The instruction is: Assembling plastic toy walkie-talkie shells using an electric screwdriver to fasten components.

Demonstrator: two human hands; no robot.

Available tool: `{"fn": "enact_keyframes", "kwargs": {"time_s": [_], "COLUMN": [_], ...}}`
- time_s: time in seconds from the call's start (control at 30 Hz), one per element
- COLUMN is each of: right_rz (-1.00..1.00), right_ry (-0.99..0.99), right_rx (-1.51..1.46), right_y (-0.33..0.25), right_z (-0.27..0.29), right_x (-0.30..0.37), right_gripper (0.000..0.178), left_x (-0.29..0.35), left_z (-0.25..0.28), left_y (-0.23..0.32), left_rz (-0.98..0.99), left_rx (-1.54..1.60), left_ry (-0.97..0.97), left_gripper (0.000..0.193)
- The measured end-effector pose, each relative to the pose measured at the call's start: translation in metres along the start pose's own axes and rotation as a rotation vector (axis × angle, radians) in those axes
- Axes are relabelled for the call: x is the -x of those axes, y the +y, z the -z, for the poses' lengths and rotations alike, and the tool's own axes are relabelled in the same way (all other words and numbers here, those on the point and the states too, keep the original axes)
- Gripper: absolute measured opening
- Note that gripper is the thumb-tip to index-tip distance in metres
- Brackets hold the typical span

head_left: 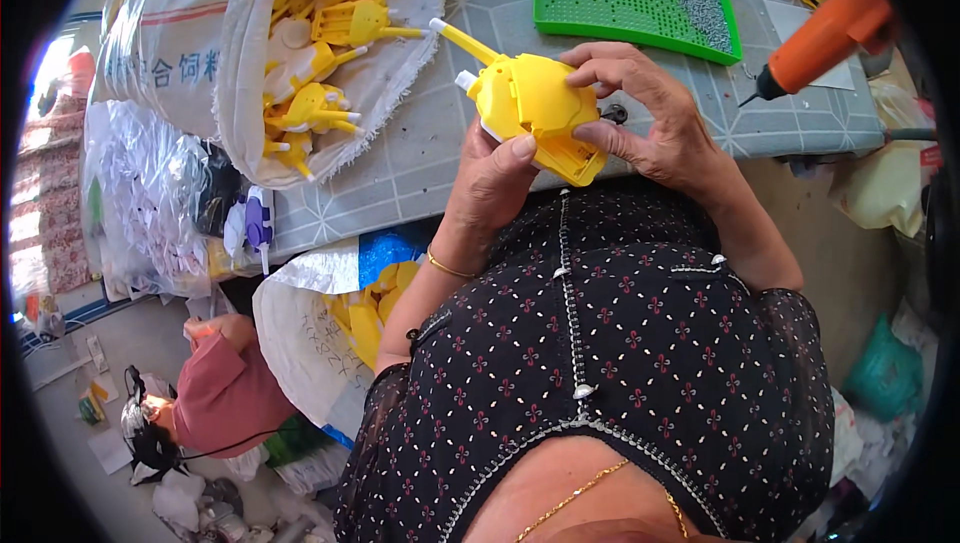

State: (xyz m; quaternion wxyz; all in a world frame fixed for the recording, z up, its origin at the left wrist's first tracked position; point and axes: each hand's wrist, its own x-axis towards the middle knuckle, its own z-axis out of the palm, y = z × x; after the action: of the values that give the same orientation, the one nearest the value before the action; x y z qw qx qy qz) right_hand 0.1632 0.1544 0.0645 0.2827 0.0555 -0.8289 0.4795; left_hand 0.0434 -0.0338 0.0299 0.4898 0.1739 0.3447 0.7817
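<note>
Over the near edge of the desk [410, 168], left hand [490, 173] cradles a yellow plastic casing [540, 93]; right hand [655, 113] grips its side, apparently for steadiness; an orange electric screwdriver [835, 28] sits rightward, seemingly for easy reach.

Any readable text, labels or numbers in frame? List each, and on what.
White woven sack with red stripes: large blue printed characters, partly folded away; wording not copied here.
White-and-blue woven sack under the table: faint handwritten marks, too blurred to read.
Rounded yellow plastic housing: none visible.
Orange power screwdriver: none legible.
</note>
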Motion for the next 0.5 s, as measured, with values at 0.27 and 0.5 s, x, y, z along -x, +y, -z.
{"fn": "enact_keyframes", "kwargs": {"time_s": [0.27, 0.5], "right_rz": [0.182, 0.065], "right_ry": [0.113, 0.041], "right_rx": [0.234, 0.243], "right_y": [-0.007, -0.014], "right_z": [0.008, 0.003], "right_x": [-0.001, 0.008], "right_gripper": [0.049, 0.05], "left_x": [0.0, -0.008], "left_z": [-0.008, -0.006], "left_y": [0.006, 0.009], "left_rz": [-0.145, -0.197], "left_rx": [-0.013, -0.127], "left_ry": [0.106, 0.078], "left_gripper": [0.085, 0.096]}}
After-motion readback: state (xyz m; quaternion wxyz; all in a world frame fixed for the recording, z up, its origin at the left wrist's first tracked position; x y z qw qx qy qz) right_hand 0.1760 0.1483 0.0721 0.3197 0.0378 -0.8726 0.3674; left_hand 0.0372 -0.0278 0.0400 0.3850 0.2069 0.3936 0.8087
